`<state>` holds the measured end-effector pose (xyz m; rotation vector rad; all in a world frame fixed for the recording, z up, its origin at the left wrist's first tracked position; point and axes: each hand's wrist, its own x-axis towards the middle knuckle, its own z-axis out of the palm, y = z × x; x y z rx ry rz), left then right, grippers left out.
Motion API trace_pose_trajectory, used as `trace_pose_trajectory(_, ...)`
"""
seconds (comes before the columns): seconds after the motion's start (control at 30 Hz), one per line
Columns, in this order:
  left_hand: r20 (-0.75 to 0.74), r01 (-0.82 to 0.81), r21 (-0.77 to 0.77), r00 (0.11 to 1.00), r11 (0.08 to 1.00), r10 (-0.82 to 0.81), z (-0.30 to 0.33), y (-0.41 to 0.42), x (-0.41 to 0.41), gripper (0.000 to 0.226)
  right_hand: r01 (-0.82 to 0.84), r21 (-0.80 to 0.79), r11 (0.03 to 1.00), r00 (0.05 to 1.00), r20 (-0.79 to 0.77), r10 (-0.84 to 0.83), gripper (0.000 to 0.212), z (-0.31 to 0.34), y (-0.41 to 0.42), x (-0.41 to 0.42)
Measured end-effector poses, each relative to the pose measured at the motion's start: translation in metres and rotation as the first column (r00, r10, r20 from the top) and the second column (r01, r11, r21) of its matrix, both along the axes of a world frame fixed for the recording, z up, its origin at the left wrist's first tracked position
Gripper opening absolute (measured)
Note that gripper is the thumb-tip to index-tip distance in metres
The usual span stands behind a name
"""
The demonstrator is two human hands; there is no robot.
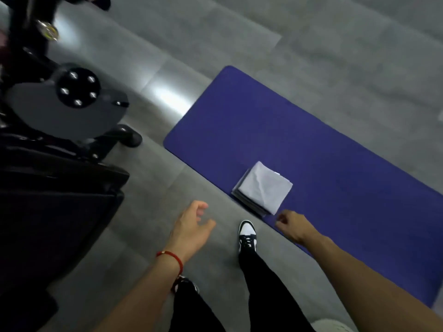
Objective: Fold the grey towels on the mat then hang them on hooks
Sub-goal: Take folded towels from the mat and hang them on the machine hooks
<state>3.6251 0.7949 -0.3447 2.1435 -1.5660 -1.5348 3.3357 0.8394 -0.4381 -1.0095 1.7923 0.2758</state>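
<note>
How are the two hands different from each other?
The left hand has a red bracelet at its wrist; the right hand has none in view. The left hand hangs over the grey floor with fingers loosely spread, while the right hand is over the edge of the purple mat, fingers curled, close to the folded grey towels. Both hold nothing.

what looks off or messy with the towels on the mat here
Nothing stands out. The grey towels sit as one neat folded stack near the edge of the purple mat, edges roughly lined up. Both the left hand and right hand are empty, not touching the stack.
</note>
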Motion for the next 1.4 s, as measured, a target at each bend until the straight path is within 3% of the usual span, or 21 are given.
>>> trace_pose_trajectory(0.17, 0.033, -0.034, 0.095, 0.999, 0.995, 0.031, -0.082, -0.023, -0.037, 0.035, -0.051, 0.1, 0.994, 0.999, 0.005, 0.05, 0.039, -0.087, 0.003, -0.014)
trace_pose_trajectory(0.27, -0.007, -0.01, 0.144, 1.0, 0.99, 0.011, -0.145, -0.036, -0.049, 0.051, -0.217, 0.093, 0.972, 0.976, 0.03, 0.215, 0.047, -0.154, -0.013, -0.015)
trace_pose_trajectory(0.33, -0.04, -0.02, 0.231, 0.999, 0.973, 0.03, -0.19, -0.04, -0.057, 0.057, -0.421, 0.109, 0.9, 0.907, 0.06, 0.417, 0.058, -0.2, -0.032, -0.013)
trace_pose_trajectory(0.43, -0.067, -0.023, 0.317, 0.997, 0.948, 0.046, -0.248, -0.042, -0.068, 0.057, -0.68, 0.112, 0.725, 0.732, 0.035, 0.681, 0.07, -0.267, -0.071, -0.006)
trace_pose_trajectory(0.6, -0.007, -0.279, 0.242, 0.957, 0.929, 0.289, -0.32, -0.065, -0.073, 0.031, -0.732, -0.01, 0.682, 0.68, -0.072, 0.729, 0.077, -0.361, -0.138, 0.001)
trace_pose_trajectory(0.73, 0.061, -0.408, 0.143, 0.913, 0.902, 0.403, -0.347, -0.082, -0.064, 0.029, -0.845, -0.015, 0.535, 0.532, -0.123, 0.838, 0.072, -0.407, -0.164, 0.014)
trace_pose_trajectory(0.8, 0.046, -0.334, 0.21, 0.942, 0.919, 0.332, -0.353, -0.084, -0.056, 0.041, -0.885, 0.052, 0.462, 0.452, -0.137, 0.881, 0.069, -0.42, -0.162, 0.021)
trace_pose_trajectory(0.97, 0.075, 0.037, 0.309, 0.995, 0.95, -0.063, -0.348, -0.08, -0.037, 0.048, -0.912, 0.072, 0.405, 0.368, -0.294, 0.882, 0.065, -0.433, -0.152, 0.021)
trace_pose_trajectory(1.1, 0.024, 0.098, 0.323, 0.993, 0.941, -0.112, -0.34, -0.085, -0.026, 0.05, -0.93, 0.08, 0.359, 0.317, -0.324, 0.892, 0.063, -0.432, -0.161, 0.017)
trace_pose_trajectory(1.27, -0.019, 0.216, 0.343, 0.975, 0.914, -0.223, -0.336, -0.085, -0.02, 0.052, -0.948, -0.012, 0.317, 0.3, -0.356, 0.885, 0.043, -0.428, -0.169, 0.014)
trace_pose_trajectory(1.4, -0.027, 0.244, 0.365, 0.967, 0.898, -0.252, -0.326, -0.074, -0.014, 0.037, -0.975, -0.025, 0.22, 0.219, -0.259, 0.941, 0.042, -0.4, -0.173, 0.001)
